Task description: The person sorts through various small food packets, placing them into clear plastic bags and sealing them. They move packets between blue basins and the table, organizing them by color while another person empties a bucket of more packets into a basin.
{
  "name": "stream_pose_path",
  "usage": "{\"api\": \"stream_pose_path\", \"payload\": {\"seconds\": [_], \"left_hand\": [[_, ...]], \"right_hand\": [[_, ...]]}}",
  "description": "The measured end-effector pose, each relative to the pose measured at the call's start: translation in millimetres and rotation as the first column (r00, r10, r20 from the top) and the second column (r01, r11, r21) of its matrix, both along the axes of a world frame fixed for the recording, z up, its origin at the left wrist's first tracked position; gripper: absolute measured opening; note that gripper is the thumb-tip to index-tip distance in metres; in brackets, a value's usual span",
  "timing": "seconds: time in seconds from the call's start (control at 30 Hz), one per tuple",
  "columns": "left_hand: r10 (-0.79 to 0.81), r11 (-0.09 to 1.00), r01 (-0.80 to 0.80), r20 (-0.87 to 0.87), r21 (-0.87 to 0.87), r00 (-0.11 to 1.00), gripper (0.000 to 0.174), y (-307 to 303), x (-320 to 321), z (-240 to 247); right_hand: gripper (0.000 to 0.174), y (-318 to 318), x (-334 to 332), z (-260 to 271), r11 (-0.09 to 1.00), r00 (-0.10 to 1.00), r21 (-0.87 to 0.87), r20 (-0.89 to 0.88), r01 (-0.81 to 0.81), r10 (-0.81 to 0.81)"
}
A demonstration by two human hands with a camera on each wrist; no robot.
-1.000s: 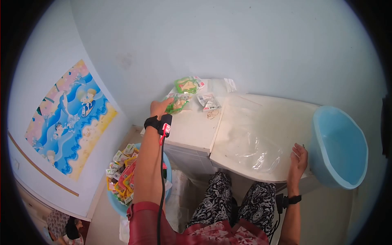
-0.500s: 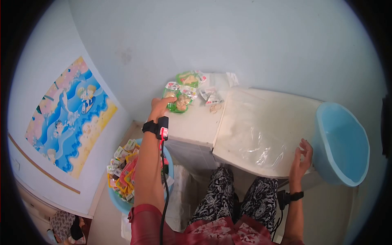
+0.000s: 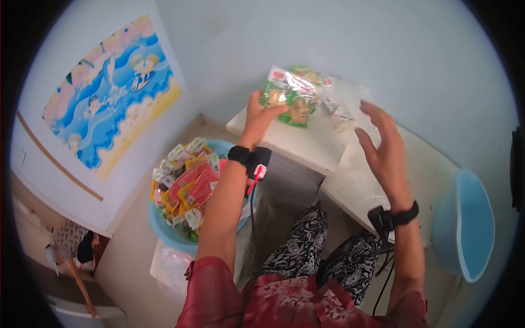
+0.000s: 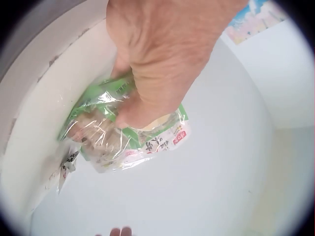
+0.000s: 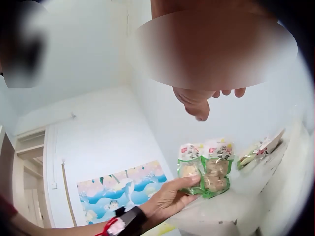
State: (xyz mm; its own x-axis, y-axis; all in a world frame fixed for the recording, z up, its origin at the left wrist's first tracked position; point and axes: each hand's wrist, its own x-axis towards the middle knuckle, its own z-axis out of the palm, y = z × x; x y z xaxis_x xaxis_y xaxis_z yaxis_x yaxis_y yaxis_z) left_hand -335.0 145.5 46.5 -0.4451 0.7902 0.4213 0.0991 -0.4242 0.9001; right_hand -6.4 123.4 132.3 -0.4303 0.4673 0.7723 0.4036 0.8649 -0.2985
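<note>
My left hand (image 3: 259,121) pinches two clear-and-green plastic food packets side by side, thumb across the front. One packet (image 5: 216,169) shows pale brown round pieces; the other packet (image 5: 189,170) is partly covered by the thumb. Held up over the white cabinet top (image 3: 322,152), they overlap another green packet (image 3: 306,74) behind. My right hand (image 3: 386,146) is raised to the right of them, thumb and fingers spread apart, with nothing in it. Near its fingertips lies a small silver-white packet (image 3: 338,108).
A blue basin (image 3: 162,227) full of colourful packets stands on the floor at left. Another light blue basin (image 3: 445,224) sits at the right end of the white surface. A person's arm (image 3: 81,287) shows at lower left. A sea-themed poster (image 3: 112,98) hangs on the wall.
My left hand has raised the two packets off the cabinet top. My right hand has come up from the front edge toward them. The head view has shifted left.
</note>
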Motion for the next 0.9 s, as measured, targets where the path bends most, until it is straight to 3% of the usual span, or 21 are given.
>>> {"api": "stream_pose_path", "payload": {"seconds": [0.17,0.3,0.5,0.6,0.7,0.77,0.8,0.87,0.9], "left_hand": [[0.104,0.994,-0.106,-0.2,0.002,0.974,0.078,-30.5,8.4,9.4],[0.02,0.997,0.0,-0.238,0.081,0.971,0.078,-37.6,5.4,-1.1],[-0.029,0.993,0.059,-0.275,0.101,0.961,0.08,-61.8,20.5,11.4],[-0.182,0.976,0.193,-0.108,0.097,0.977,0.08,-82.4,47.6,33.2],[-0.223,0.964,0.238,-0.123,0.121,0.967,0.078,-97.6,81.8,48.3],[-0.278,0.944,0.296,-0.133,0.143,0.951,0.079,-100.5,104.6,51.5],[-0.326,0.926,0.344,-0.135,0.156,0.936,0.08,-99.5,119.8,53.3],[-0.438,0.873,0.438,-0.054,0.215,0.898,0.082,-98.9,157.9,60.3],[-0.474,0.853,0.467,-0.028,0.233,0.88,0.083,-96.7,178.2,64.6]], "right_hand": [[0.069,65.0,-72.0,-25.1,0.983,0.992,-0.141,0.034,-0.114,0.12],[0.084,82.1,-99.6,-39.5,0.956,0.981,-0.239,0.048,-0.171,0.188],[0.063,53.0,-81.6,-11.7,0.796,0.966,-0.583,0.068,-0.163,0.248],[0.058,42.2,-60.4,-9.7,0.795,0.952,-0.552,0.003,-0.253,0.306],[0.042,15.7,-26.6,7.5,0.805,0.937,-0.504,-0.023,-0.312,0.349],[0.029,-6.2,2.4,19.1,0.875,0.951,-0.379,-0.049,-0.301,0.305],[0.031,-22.6,20.8,35.4,0.84,0.968,-0.505,0.034,-0.199,0.25],[0.026,-34.7,53.3,39.4,0.942,0.983,-0.282,-0.03,-0.184,0.182],[0.025,-41.7,72.7,45.6,0.955,0.991,-0.265,-0.028,-0.135,0.133]]}}
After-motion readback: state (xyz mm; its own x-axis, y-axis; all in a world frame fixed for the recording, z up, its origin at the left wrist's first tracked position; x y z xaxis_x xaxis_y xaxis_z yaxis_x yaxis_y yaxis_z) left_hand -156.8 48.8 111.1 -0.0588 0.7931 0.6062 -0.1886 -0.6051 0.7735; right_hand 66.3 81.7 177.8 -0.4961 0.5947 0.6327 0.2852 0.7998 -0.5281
